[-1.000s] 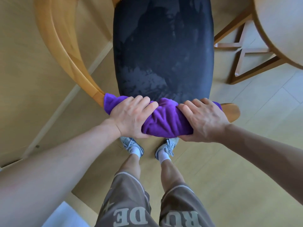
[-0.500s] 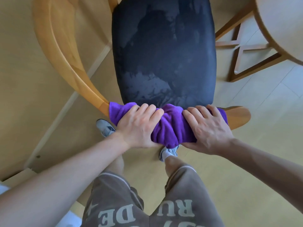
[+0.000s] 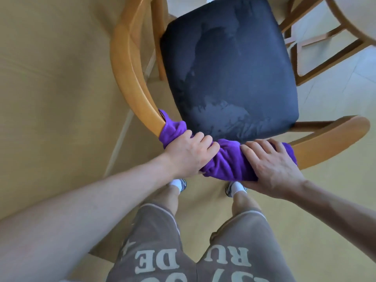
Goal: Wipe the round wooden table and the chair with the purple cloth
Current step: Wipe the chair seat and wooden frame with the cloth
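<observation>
Head view: The purple fleece cloth [image 3: 223,159] is wrapped over the curved wooden backrest rail of the chair [image 3: 130,78]. The left hand [image 3: 189,153] grips it with curled fingers; the right hand [image 3: 272,161] clasps its other end. Risk: uneven pull could bunch the cloth, leaving rail sections unwiped. The rail under the cloth is hidden. The round wooden table [image 3: 354,15] is cut off at upper right.

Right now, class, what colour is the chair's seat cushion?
Dark navy, nearly black, seat cushion with paler smudges; head view.
</observation>
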The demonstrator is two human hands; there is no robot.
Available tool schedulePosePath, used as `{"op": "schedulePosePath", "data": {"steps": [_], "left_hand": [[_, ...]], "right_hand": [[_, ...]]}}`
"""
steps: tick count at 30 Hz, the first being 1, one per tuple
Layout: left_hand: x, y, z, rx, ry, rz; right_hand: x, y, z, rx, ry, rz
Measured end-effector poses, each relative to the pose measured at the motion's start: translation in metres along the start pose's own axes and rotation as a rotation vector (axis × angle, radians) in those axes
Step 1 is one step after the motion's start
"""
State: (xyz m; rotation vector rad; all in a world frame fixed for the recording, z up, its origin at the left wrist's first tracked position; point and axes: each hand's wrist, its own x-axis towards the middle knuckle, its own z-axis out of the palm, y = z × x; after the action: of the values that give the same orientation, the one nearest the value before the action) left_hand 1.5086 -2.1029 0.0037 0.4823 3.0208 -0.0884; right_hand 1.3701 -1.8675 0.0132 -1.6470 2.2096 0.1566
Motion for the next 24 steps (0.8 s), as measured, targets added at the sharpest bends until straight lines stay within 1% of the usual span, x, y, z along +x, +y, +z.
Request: {"op": "schedulePosePath", "data": {"steps": [3,5,8,10,14,17,19,21,22,24], "left_hand": [[-0.018,-0.045,-0.011,0.118,-0.041,0.121],[-0.025,-0.072,-0.018,0.153,-0.072,0.183],[-0.027,-0.101,-0.030,0.119,-0.193,0.245],[-0.022,-0.105,-0.030,0.093,-0.311,0.271],[-0.007,-0.098,-0.028,0.087,-0.430,0.258],[0.000,-0.092,-0.029,0.068,-0.532,0.229],[-0.001,-0.083,-0.033,0.100,-0.555,0.197],[-0.005,-0.071,-0.035,0.161,-0.508,0.134],[-0.006,-0.067,-0.034,0.168,-0.481,0.106],[-0.006,-0.060,-0.031,0.126,-0.485,0.066]], "right_hand": [[0.030,-0.048,-0.004,0.039,0.023,0.069],[0.055,-0.077,-0.008,0.083,0.020,0.118],[0.080,-0.101,-0.009,0.175,0.041,0.196],[0.084,-0.104,-0.004,0.198,0.050,0.213],[0.082,-0.099,0.002,0.220,0.043,0.196],[0.084,-0.099,0.001,0.221,0.084,0.188],[0.083,-0.101,0.000,0.197,0.116,0.199],[0.082,-0.103,0.001,0.147,0.140,0.220],[0.082,-0.104,0.002,0.130,0.143,0.228],[0.081,-0.106,0.005,0.116,0.142,0.236]]}}
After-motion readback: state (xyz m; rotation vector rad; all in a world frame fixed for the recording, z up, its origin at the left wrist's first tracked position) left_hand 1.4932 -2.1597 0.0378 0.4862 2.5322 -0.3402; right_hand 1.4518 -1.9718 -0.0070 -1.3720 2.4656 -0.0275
